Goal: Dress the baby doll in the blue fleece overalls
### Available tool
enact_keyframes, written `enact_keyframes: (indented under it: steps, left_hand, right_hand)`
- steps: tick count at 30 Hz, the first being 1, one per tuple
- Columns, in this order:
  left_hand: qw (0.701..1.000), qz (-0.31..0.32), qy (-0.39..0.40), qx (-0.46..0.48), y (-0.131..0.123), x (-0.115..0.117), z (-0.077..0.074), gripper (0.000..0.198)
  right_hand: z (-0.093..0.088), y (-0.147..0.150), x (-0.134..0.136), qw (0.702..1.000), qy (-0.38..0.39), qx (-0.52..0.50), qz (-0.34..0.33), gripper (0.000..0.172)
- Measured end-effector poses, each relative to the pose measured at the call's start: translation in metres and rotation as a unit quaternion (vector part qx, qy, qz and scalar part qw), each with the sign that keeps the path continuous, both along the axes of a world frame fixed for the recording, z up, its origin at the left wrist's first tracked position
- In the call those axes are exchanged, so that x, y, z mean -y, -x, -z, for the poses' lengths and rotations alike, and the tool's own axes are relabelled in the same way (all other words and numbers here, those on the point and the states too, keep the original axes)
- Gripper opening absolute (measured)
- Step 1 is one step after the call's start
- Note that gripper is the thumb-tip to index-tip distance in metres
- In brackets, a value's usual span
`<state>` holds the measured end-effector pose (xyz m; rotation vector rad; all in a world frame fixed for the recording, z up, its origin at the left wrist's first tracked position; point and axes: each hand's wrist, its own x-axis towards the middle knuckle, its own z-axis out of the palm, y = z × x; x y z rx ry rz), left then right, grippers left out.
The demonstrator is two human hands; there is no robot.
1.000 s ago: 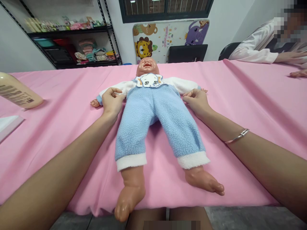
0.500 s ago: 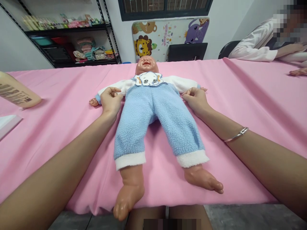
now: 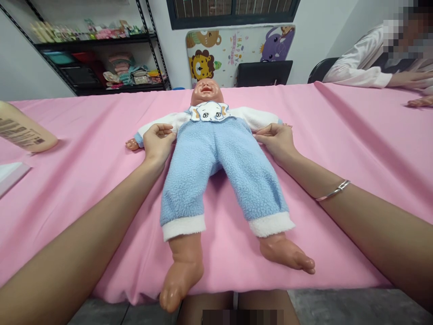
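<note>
A baby doll [image 3: 216, 162] in a blue fleece romper with white sleeves lies on its back on the pink-covered table [image 3: 338, 135], head away from me, bare feet at the near edge. My left hand [image 3: 156, 143] pinches the doll's white sleeve beside the romper's left side. At the opposite sleeve, my right hand [image 3: 278, 141] pinches the white cloth by the romper's right side. A silver bangle [image 3: 333, 191] sits on my right wrist.
A beige bottle [image 3: 23, 131] lies at the far left, with a white flat object [image 3: 10, 174] below it. Another person in a white sleeve [image 3: 361, 72] rests their hands on the table at the far right. A black shelf rack [image 3: 101, 58] stands behind.
Both hands have crept a little inward and up along the doll's sleeves, fingers pinching the cloth more tightly. The doll stays in place.
</note>
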<state>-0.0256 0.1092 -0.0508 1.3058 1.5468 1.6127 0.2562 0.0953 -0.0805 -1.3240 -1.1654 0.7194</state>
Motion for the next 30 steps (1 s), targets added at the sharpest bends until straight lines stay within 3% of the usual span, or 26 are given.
enact_keyframes:
  steps: [13,22,30]
  left_hand:
    - [1.0,0.007,0.01,0.003,-0.002,0.002,-0.001,0.025]
    - [1.0,0.013,0.013,-0.013,-0.001,0.0,0.001,0.024]
    - [1.0,0.01,0.013,-0.011,0.0,-0.001,0.002,0.024]
  right_hand:
    - [0.0,-0.001,0.001,1.0,0.009,0.009,0.015,0.032]
    - [0.011,-0.006,-0.009,0.999,-0.022,0.028,0.026,0.028]
    - [0.006,-0.005,-0.004,0.999,-0.006,0.019,0.03,0.036]
